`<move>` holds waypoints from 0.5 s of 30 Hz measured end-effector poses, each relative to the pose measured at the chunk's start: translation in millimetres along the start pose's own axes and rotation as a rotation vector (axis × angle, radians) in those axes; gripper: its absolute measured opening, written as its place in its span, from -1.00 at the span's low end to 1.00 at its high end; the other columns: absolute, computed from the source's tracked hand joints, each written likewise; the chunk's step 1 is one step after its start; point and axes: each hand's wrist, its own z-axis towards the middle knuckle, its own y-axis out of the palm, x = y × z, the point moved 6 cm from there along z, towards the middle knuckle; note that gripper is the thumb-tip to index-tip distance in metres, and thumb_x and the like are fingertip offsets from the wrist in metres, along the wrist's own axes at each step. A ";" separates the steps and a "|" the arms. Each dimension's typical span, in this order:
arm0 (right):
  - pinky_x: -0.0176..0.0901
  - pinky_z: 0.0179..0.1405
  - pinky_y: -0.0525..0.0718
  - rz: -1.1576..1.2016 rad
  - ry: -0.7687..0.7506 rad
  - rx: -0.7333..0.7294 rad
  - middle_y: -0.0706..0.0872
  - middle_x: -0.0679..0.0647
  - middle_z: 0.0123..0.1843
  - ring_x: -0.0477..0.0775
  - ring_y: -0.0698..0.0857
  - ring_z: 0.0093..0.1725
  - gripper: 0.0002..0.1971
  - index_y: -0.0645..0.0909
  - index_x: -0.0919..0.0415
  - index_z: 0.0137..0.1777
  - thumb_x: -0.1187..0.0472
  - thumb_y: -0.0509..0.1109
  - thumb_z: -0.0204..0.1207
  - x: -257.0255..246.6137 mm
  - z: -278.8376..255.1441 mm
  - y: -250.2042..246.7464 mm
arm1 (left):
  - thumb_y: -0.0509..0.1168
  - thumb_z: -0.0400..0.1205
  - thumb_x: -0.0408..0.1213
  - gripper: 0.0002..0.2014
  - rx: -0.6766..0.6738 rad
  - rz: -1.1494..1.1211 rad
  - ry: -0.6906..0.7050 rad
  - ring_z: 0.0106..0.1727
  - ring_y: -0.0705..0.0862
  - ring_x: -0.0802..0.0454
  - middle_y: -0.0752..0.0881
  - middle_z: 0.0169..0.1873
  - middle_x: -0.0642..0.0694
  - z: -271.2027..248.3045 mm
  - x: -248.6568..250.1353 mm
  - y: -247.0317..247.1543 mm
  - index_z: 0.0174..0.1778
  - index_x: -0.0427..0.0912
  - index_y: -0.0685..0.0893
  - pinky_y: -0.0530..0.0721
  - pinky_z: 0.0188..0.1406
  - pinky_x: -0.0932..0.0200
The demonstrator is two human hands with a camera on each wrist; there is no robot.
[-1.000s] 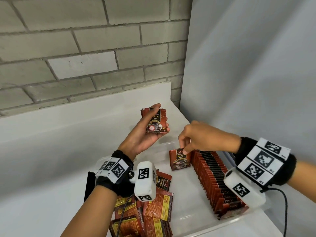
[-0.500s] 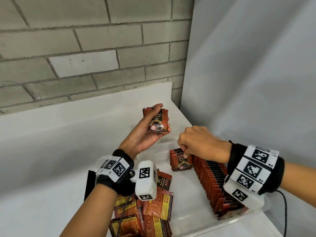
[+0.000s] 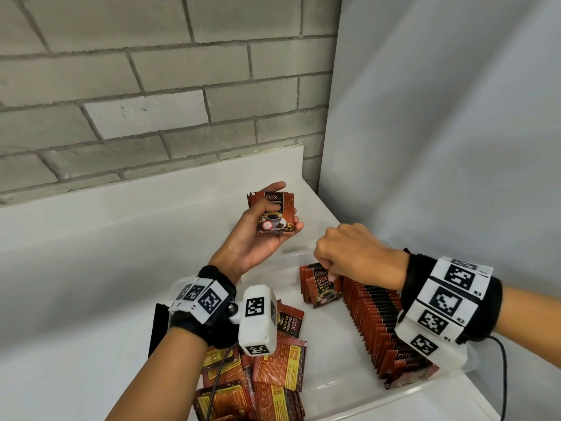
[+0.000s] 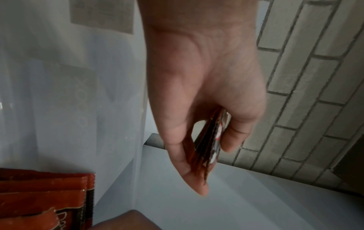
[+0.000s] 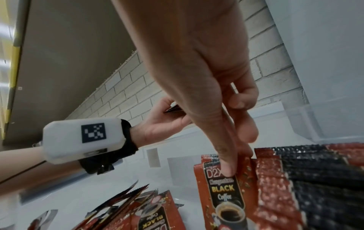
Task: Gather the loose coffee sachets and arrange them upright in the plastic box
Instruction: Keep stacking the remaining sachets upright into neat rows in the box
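My left hand is raised above the clear plastic box and grips a small stack of red coffee sachets, thumb across the front; the stack shows edge-on in the left wrist view. My right hand reaches down into the box and pinches the top of the front sachet of the upright row. The right wrist view shows thumb and fingers on that sachet. Loose sachets lie in a heap at the box's near left.
The box sits on a white counter in a corner, with a brick wall behind and a white panel on the right. A black object stands left of the box. A cable hangs from my right wrist.
My right hand has sunk lower over the front of the row, and the front sachets now stand closer to it. The left hand with its stack has stayed in place.
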 end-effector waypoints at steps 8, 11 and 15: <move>-0.24 -0.47 0.25 0.043 0.031 0.016 0.71 0.10 0.04 0.14 0.67 0.04 -0.82 0.69 0.18 0.02 0.09 0.45 0.52 3.8 0.5 0.5 | 0.23 0.47 -0.48 -0.64 0.002 0.042 0.014 -0.10 0.61 -0.09 0.61 -0.04 -0.23 -0.6 -0.3 0.7 0.14 -0.09 0.66 0.77 -0.15 -0.02; -0.24 -0.46 0.24 0.043 0.029 0.001 0.71 0.10 0.07 0.14 0.67 0.08 -0.79 0.70 0.17 0.05 0.07 0.46 0.51 3.6 1.5 1.2 | 0.17 0.57 -0.53 -0.65 0.003 0.074 0.023 -0.11 0.63 -0.04 0.63 -0.05 -0.18 -0.2 -0.4 0.4 0.14 -0.07 0.66 0.76 -0.13 -0.02; -0.28 -0.47 0.24 0.116 0.042 -0.008 0.71 0.04 0.01 0.08 0.63 -0.03 -0.79 0.73 0.12 0.00 0.03 0.51 0.46 8.2 0.5 1.1 | 0.24 0.48 -0.51 -0.60 -0.022 0.105 0.021 -0.15 0.72 -0.01 0.70 -0.09 -0.15 0.2 -0.7 1.5 0.15 -0.03 0.65 0.76 -0.17 0.04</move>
